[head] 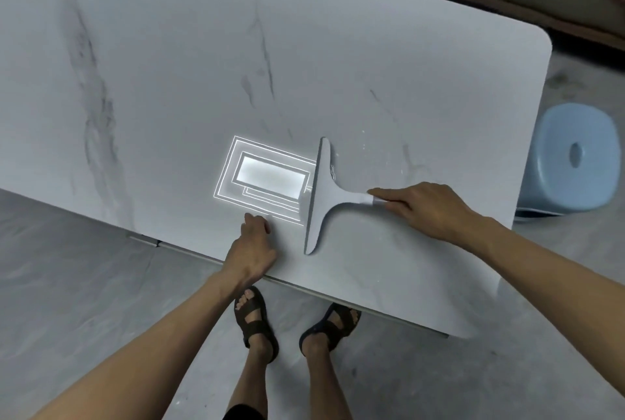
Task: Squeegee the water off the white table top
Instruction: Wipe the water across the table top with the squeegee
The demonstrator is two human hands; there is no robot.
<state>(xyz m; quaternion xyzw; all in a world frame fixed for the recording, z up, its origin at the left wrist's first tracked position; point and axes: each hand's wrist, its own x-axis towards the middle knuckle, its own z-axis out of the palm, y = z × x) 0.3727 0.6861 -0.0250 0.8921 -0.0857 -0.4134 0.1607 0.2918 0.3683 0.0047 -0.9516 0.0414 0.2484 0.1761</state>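
mid-wipe: my right hand point(427, 208) grips squeegee point(326, 194) handle, blade flat on table top point(169, 81), frame center. left hand point(253, 247) fingers curled, resting at near edge. next: pull w/ even pressure, droplets point(368, 145) right of blade.

Unreadable small mark on squeegee point(325, 194)

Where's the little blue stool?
In the head view, the blue stool stands on the floor at the right, beside the rounded corner of the white table.

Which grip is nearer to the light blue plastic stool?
Right. The right grip, on the white squeegee, is left of the stool; the left grip rests farther left on the white table.
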